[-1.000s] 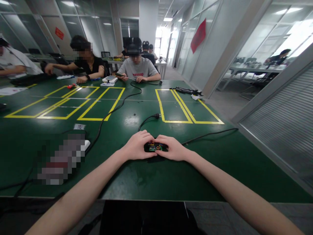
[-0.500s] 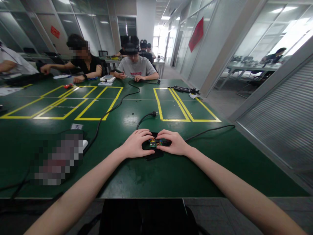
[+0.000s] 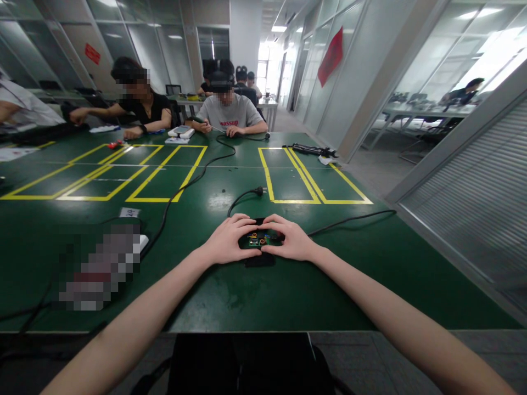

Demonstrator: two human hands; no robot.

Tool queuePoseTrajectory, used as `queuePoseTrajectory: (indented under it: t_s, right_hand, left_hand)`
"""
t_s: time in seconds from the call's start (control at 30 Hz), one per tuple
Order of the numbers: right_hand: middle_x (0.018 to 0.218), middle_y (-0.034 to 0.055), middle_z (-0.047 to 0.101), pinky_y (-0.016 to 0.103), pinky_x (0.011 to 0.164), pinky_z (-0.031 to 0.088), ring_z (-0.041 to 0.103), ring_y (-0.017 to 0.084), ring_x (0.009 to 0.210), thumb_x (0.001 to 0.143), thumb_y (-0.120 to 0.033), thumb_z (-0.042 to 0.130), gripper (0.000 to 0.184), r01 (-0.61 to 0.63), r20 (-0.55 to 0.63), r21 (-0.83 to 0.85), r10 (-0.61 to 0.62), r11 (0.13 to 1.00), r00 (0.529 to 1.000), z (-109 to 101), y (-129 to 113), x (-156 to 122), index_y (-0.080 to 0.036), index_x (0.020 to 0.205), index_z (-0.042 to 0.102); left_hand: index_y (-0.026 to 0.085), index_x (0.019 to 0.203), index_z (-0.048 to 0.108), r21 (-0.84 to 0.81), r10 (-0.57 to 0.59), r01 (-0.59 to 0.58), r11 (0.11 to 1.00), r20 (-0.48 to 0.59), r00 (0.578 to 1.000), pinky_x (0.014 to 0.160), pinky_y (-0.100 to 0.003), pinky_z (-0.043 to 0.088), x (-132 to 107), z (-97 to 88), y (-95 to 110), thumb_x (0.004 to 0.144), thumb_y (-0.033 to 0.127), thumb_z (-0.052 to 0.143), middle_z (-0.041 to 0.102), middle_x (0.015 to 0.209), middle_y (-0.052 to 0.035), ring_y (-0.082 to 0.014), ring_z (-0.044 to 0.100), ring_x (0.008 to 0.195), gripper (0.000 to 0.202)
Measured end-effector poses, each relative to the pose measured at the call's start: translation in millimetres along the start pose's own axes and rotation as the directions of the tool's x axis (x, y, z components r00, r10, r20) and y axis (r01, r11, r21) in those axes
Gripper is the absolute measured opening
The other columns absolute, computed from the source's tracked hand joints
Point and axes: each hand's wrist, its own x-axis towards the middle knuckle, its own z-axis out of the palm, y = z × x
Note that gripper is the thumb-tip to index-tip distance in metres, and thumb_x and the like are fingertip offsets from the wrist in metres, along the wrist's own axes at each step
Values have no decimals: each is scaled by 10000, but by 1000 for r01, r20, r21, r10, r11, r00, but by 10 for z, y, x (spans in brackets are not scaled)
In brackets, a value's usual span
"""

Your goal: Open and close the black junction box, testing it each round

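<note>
My left hand (image 3: 230, 239) and my right hand (image 3: 288, 240) meet over a small black device (image 3: 260, 240) lying open on the green table (image 3: 255, 296). A green circuit board with small orange parts shows inside the device. Both hands curl around its ends, fingertips and thumbs pressed on its edges. A black flat piece (image 3: 259, 260) lies just under the device, toward me. A black cable with a plug (image 3: 258, 191) runs from the device toward the far side.
Yellow tape rectangles (image 3: 288, 181) mark the table. A second black cable (image 3: 349, 220) trails right. A white power strip (image 3: 142, 241) and a blurred patch sit at left. Several people sit at the far side. A black tool (image 3: 308, 149) lies far right.
My hands and the device have shifted slightly farther from me on the table, and the fingers have closed in tighter around the device's ends.
</note>
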Motion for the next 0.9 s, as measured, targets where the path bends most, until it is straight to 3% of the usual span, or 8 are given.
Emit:
queuePoseTrajectory:
  t_s: [0.23, 0.43, 0.7, 0.9]
  right_hand:
    - [1091, 71, 708, 355, 836, 591, 715, 228, 960, 837, -353, 786, 217, -68, -57, -51, 65, 996, 996, 54, -26, 20, -231, 1014, 756]
    - [1072, 66, 725, 336, 820, 576, 717, 217, 947, 868, -305, 752, 220, -90, -91, -65, 84, 994, 992, 69, 5, 25, -228, 1074, 758]
    - [1122, 90, 735, 395, 902, 572, 697, 244, 1027, 899, -248, 694, 254, -32, -67, -39, 30, 999, 997, 85, 34, 47, -215, 1147, 737]
    - [1199, 113, 712, 450, 973, 561, 666, 261, 1088, 926, -232, 648, 313, 33, -44, -45, -35, 998, 998, 101, 42, 49, -218, 1233, 704]
  left_hand:
    - [205, 1117, 695, -58, -28, 23, 998, -96, 995, 942, -414, 559, -8, -73, -9, 909, 428, 712, 683, 1163, -103, -268, 632, 1102, 305]
    - [196, 929, 668, -86, -69, 63, 994, -67, 995, 797, -311, 535, -34, -112, -76, 939, 265, 600, 660, 991, -51, -199, 661, 903, 97]
    - [202, 986, 709, -38, -66, 64, 997, -39, 997, 825, -308, 532, -34, -70, -162, 989, 262, 557, 692, 994, -53, -205, 676, 938, 164]
    - [211, 1055, 722, -20, -94, 94, 995, -16, 995, 754, -284, 518, -44, -74, -165, 1024, 320, 522, 713, 971, -45, -194, 688, 868, 230]
